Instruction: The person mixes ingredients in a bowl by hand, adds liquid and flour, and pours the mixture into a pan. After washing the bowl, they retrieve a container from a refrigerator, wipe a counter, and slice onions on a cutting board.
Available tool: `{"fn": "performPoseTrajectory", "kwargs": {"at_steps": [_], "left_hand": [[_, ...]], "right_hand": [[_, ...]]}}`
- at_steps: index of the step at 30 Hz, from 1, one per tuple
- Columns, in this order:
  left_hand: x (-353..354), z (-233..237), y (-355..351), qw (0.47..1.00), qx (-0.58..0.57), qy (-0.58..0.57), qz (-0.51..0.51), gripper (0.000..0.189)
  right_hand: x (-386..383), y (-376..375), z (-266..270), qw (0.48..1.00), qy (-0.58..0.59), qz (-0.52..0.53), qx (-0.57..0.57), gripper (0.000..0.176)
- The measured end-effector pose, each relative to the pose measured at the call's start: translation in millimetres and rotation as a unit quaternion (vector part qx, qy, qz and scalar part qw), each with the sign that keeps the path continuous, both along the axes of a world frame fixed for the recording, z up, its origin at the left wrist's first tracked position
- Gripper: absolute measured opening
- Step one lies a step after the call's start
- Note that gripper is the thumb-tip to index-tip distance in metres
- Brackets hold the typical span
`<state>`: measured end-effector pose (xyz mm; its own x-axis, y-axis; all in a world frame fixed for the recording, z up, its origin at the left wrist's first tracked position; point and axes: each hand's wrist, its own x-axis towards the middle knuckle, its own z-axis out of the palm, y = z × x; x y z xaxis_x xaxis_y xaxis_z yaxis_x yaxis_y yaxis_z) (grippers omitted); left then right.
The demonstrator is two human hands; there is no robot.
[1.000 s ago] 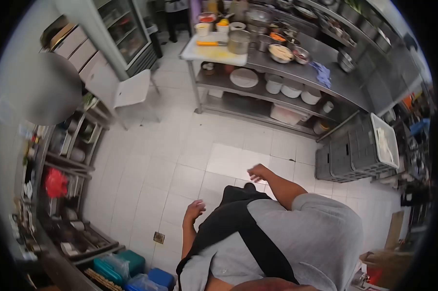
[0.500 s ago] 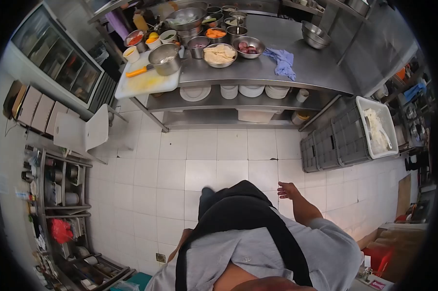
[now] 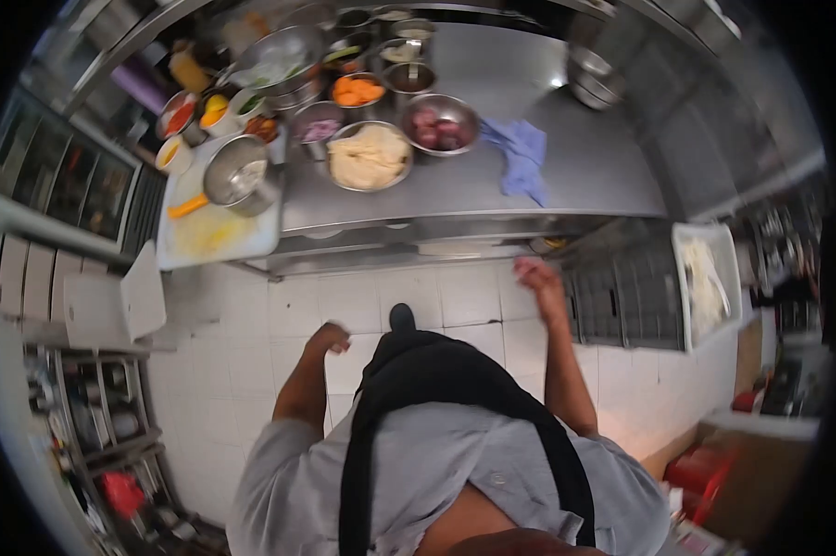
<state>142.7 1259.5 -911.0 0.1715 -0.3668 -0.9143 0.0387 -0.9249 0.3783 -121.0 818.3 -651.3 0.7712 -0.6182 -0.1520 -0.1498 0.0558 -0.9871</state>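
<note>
My left hand (image 3: 329, 337) hangs over the floor left of the black apron, its fingers smeared by motion; nothing shows in it. Out in front, near the table's lower shelf and the grey crates, my right hand (image 3: 534, 271) is loosely open and holds nothing visible. On the steel table (image 3: 575, 176) stand a bowl of pale dough-like food (image 3: 370, 156), a bowl of dark red pieces (image 3: 441, 126) and a blue cloth (image 3: 521, 157). A steel pot with a yellow handle (image 3: 242, 176) rests on the white cutting board (image 3: 219, 236).
Grey crates (image 3: 622, 301) stand at the right, with a white tub (image 3: 731, 269) of white food. A white chair (image 3: 143, 296) and shelving (image 3: 107, 449) are on the left. Several containers, one with orange pieces (image 3: 357, 91), crowd the table's back left.
The table and its bowls appear closer and larger. My left hand has come into view beside the apron. My right hand has moved up toward the table's edge, and a foot shows ahead.
</note>
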Motion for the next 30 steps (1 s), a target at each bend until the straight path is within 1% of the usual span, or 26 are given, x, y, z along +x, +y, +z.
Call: {"fn": "performPoseTrajectory", "kwargs": {"at_steps": [1,2,3,4,5,6,7,8,10,11,12,13,14,15,17,20,21,22,23,24,25,26,27,28,29,30], "left_hand": [[18.0,12.5,-26.4,0.998,-0.049,0.0,-0.03,0.013],[27.6,7.2,-50.0,0.989,-0.098,-0.068,-0.09,0.017],[33.3,40.3,-85.0,0.965,-0.09,-0.158,-0.189,0.021],[40.8,75.8,-116.9,0.922,-0.095,-0.184,-0.327,0.023],[44.9,63.3,-137.7,0.821,-0.206,-0.326,-0.421,0.026],[41.2,132.3,-156.9,0.905,-0.267,-0.269,-0.196,0.025],[42.8,202.7,-165.5,0.929,-0.337,-0.148,-0.045,0.025],[44.5,262.6,-177.9,0.909,-0.402,-0.022,0.106,0.028],[59.1,343.0,-175.4,0.825,-0.514,-0.05,0.23,0.037],[75.4,355.3,-161.7,0.789,-0.531,-0.14,0.275,0.045],[91.9,367.4,-148.0,0.749,-0.534,-0.235,0.316,0.059],[101.3,378.3,-138.6,0.733,-0.423,-0.384,0.369,0.068],[114.7,383.5,-127.1,0.728,-0.261,-0.486,0.407,0.075],[133.5,367.0,-113.6,0.7,-0.219,-0.484,0.478,0.058],[168.9,299.5,-76.1,0.668,-0.077,-0.641,0.37,0.034],[156.2,302.9,-79.4,0.623,-0.145,-0.655,0.402,0.023],[144.5,320.5,-88.2,0.616,-0.157,-0.646,0.423,0.02],[125.9,352.9,-100.0,0.609,-0.168,-0.636,0.444,0.021],[106.2,381.7,-109.5,0.627,-0.203,-0.623,0.421,0.018],[85.8,411.3,-118.8,0.642,-0.237,-0.611,0.399,0.016],[65.4,439.9,-133.8,0.671,-0.233,-0.584,0.392,0.014],[47.3,463.3,-151.4,0.7,-0.226,-0.555,0.388,0.014],[35.3,479.7,-171.1,0.721,-0.267,-0.553,0.322,0.016],[23.1,489.0,-194.4,0.737,-0.307,-0.545,0.256,0.018],[14.5,494.5,-223.5,0.769,-0.365,-0.476,0.222,0.021],[9.2,494.1,-256.2,0.79,-0.421,-0.405,0.185,0.024]], "right_hand": [[29.3,-17.6,26.0,0.998,0.008,-0.01,-0.069,0.03],[57.7,-37.7,48.8,0.991,0.01,-0.008,-0.136,0.03],[81.8,-57.9,57.3,0.993,0.036,-0.036,-0.106,0.03],[108.6,-66.2,75.5,0.991,0.037,-0.039,-0.122,0.034],[130.0,-100.4,55.7,0.993,0.02,0.006,-0.116,0.037],[149.4,-121.1,47.2,0.982,0.054,0.015,-0.179,0.04],[165.3,-142.1,30.2,0.958,0.067,0.028,-0.279,0.043],[181.5,-157.7,9.9,0.921,0.079,0.034,-0.379,0.047],[215.9,-165.6,-20.5,0.837,0.15,0.016,-0.526,0.051],[220.3,-167.0,-30.5,0.783,0.186,0.009,-0.593,0.053],[228.8,-172.7,-31.0,0.78,0.195,0.008,-0.594,0.053],[244.2,-177.0,-29.0,0.781,0.198,-0.001,-0.593,0.053],[258.1,-180.0,-28.2,0.783,0.201,-0.013,-0.588,0.054],[269.0,-184.0,-22.9,0.771,0.193,-0.026,-0.606,0.047],[283.6,-202.8,-16.4,0.816,0.159,-0.002,-0.556,0.044],[291.6,-242.3,-13.8,0.875,0.184,0.002,-0.448,0.039],[286.5,-260.0,-13.0,0.89,0.206,-0.007,-0.405,0.037],[272.0,-287.3,-14.5,0.976,0.127,0.036,-0.174,0.038],[248.1,-318.7,-19.8,0.994,0.037,0.074,0.07,0.039],[223.8,-336.6,-23.2,0.943,-0.059,0.107,0.308,0.04],[199.1,-310.4,22.3,0.937,-0.13,0.136,0.296,0.04],[172.5,-301.1,37.7,0.95,-0.176,0.13,0.223,0.042],[145.8,-291.9,53.0,0.957,-0.219,0.117,0.148,0.045],[116.8,-314.3,35.9,0.97,-0.234,0.069,0.01,0.05],[87.9,-340.0,35.8,0.964,-0.089,0.063,-0.244,0.049],[66.1,-349.4,42.5,0.938,-0.03,0.007,-0.346,0.047]]}}
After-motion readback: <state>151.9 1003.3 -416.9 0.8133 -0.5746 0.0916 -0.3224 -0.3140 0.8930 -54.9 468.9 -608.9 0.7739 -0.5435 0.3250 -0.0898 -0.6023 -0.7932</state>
